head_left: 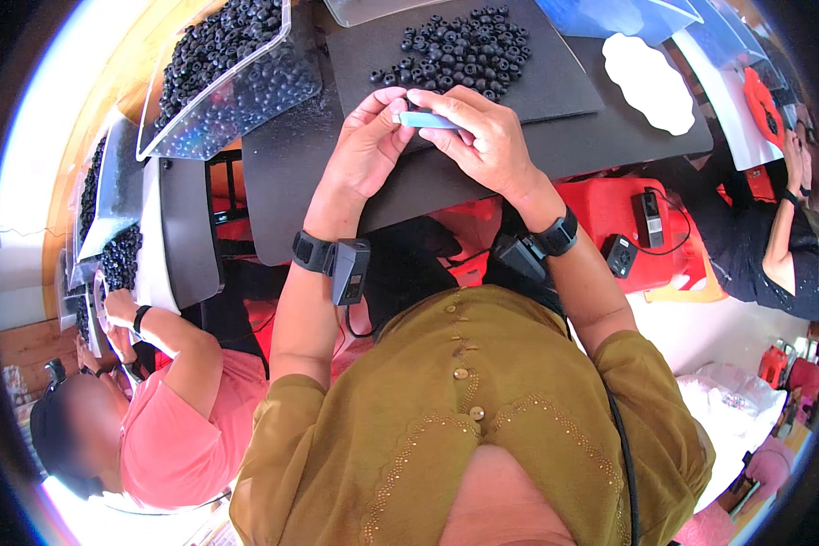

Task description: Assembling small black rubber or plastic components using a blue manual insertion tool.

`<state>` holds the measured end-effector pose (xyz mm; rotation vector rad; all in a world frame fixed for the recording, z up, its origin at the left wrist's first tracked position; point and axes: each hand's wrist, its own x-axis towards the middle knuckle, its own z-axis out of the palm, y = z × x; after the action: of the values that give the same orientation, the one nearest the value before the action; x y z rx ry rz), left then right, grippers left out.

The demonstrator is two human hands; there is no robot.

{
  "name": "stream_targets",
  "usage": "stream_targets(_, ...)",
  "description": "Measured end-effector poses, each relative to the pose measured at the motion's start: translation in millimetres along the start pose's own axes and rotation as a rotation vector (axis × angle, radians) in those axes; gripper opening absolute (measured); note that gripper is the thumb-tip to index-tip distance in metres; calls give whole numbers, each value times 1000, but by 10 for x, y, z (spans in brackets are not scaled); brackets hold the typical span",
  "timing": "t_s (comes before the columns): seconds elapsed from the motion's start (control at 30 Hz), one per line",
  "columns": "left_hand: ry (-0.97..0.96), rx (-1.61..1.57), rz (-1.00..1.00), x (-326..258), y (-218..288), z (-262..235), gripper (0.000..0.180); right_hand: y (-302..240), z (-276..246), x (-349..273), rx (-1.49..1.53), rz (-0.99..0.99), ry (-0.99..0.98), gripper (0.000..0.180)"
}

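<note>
- Head view, and to the lettering first: there's a pale label on the black box (pixel 650 218) upon the red stool (pixel 584 193), too small to read.
- Dark table (pixel 287 200) underneath it all, with a flat dark board (pixel 555 84) on top, and there's the pile of black beads (pixel 465 56) heaped on that board!
- Right hand (pixel 491 147) has a firm pinch on the slim blue tool (pixel 430 120), just over the board's near edge.
- Left hand (pixel 370 150) comes in at the tool's tip, fingers curled; whether they grip a bead or the tip itself, I cannot tell.
- Over on the left, a clear bin (pixel 212 98) brimming with more beads, right beside the board.
- On the right, a white scalloped plate (pixel 648 84) lies on the table, blue bins (pixel 623 15) near it.
- Both wrists carry strapped black units, left (pixel 349 271) and right (pixel 520 257).
- Company on both flanks: a co-worker in pink (pixel 191 419) to the left, another in dark clothes (pixel 763 241) to the right.
- Blocking the view, the olive shirt (pixel 373 400) fills the lower middle, and the hands cover part of the board's near edge.
</note>
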<state>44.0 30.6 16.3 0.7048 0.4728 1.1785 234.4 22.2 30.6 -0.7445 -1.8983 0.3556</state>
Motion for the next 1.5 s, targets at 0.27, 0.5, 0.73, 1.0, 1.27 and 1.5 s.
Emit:
stream_targets(0.27,16,-42,63,-11,163,-56,12,15,40,16,50,-30,-12,33)
stream_targets(0.5,-44,507,461,-40,1286,252,14,69,6,45,52,48,124,29)
stream_targets(0.73,-100,94,120,-133,681,110,21,63,-40,25,120,84,137,27)
stream_targets(1.0,-122,-54,6,-58,191,39,22,69,6,4,79,91,71,26)
stream_targets(1.27,-146,-98,26,-51,113,3,22,24,-26,11,-7,122,1,26)
stream_targets(1.5,-132,-135,16,-58,87,-45,23,13,-21,28,-16,134,-8,24)
